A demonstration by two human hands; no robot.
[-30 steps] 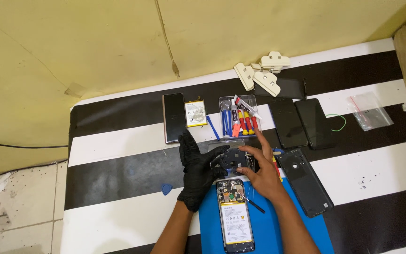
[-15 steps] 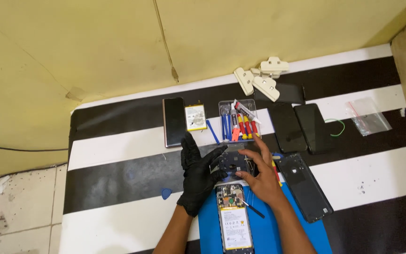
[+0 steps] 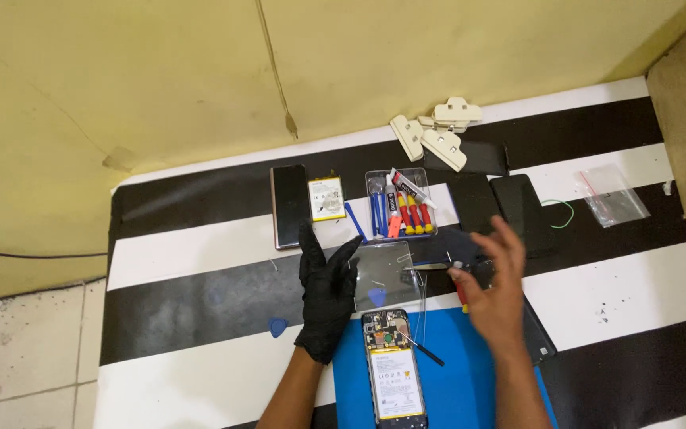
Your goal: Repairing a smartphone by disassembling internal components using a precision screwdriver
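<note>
My left hand (image 3: 327, 298), in a black glove, lies flat with its fingers spread at the left edge of a clear plastic tray (image 3: 391, 262). A blue pick (image 3: 376, 298) lies in that tray. My bare right hand (image 3: 500, 298) hovers to the right of the tray and pinches metal tweezers (image 3: 429, 267), which point left over it. A red-handled tool (image 3: 460, 297) shows under the thumb. Below the tray an opened phone (image 3: 393, 373), with its battery and board exposed, lies on a blue mat (image 3: 462, 373). A thin black tool (image 3: 424, 351) rests beside the phone.
A case of screwdrivers (image 3: 401, 202), a loose battery (image 3: 327, 199) and a dark phone (image 3: 289, 206) lie behind. Two black phones (image 3: 518, 208), white clamps (image 3: 438, 135), a small plastic bag (image 3: 613, 195), a green wire loop (image 3: 561, 213) and another blue pick (image 3: 278, 326) lie on the striped mat (image 3: 200, 246).
Both hands were together over the top of the opened phone. They have moved apart: the right hand went right with the tweezers, the left spread flat, and the clear tray now shows.
</note>
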